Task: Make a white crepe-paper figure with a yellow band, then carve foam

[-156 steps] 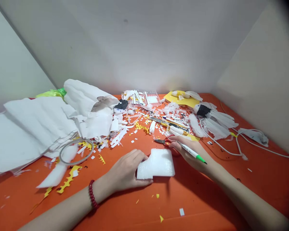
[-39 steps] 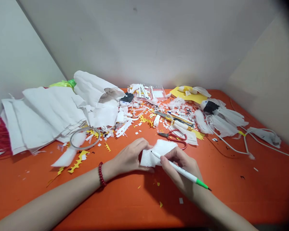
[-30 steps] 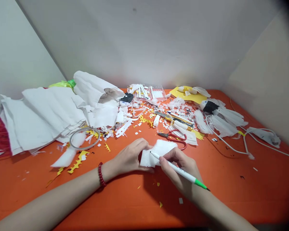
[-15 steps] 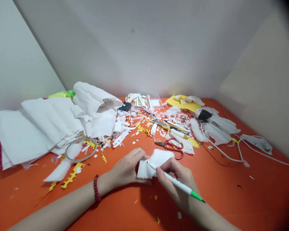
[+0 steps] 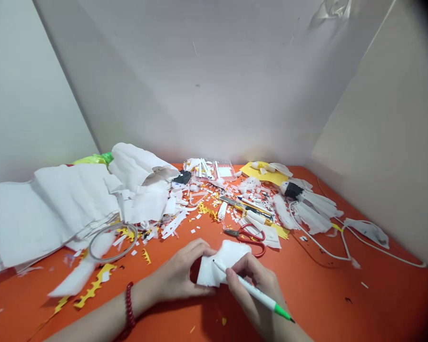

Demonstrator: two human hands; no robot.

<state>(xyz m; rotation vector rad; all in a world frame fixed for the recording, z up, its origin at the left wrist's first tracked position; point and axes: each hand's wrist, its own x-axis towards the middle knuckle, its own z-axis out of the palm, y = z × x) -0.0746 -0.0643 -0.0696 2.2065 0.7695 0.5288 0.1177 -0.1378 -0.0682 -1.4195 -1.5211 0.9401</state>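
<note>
My left hand (image 5: 178,270), with a red bead bracelet on its wrist, grips the left edge of a soft white padding piece (image 5: 231,251) between thumb and fingers. Closed around a white marker pen (image 5: 255,291) with a green rear end is my right hand (image 5: 258,270). The pen's dark tip meets or hovers just over the piece's left part; contact cannot be made out. Part of the piece is hidden behind my right fingers. Right behind it lie red-handled scissors (image 5: 243,232).
Stacked white sheets (image 5: 67,204) cover the left, beside a tape ring (image 5: 92,244). Paper scraps, a utility knife (image 5: 231,202) and a yellow sheet (image 5: 267,175) lie farther back. At right are tissue figures with black bands (image 5: 292,190) and a white cord (image 5: 317,244) on the orange table (image 5: 328,294).
The view has tilted upward, so the table and both hands appear lower in it. My grip on the padding and the marker looks the same, and the pen tip stays near the same spot.
</note>
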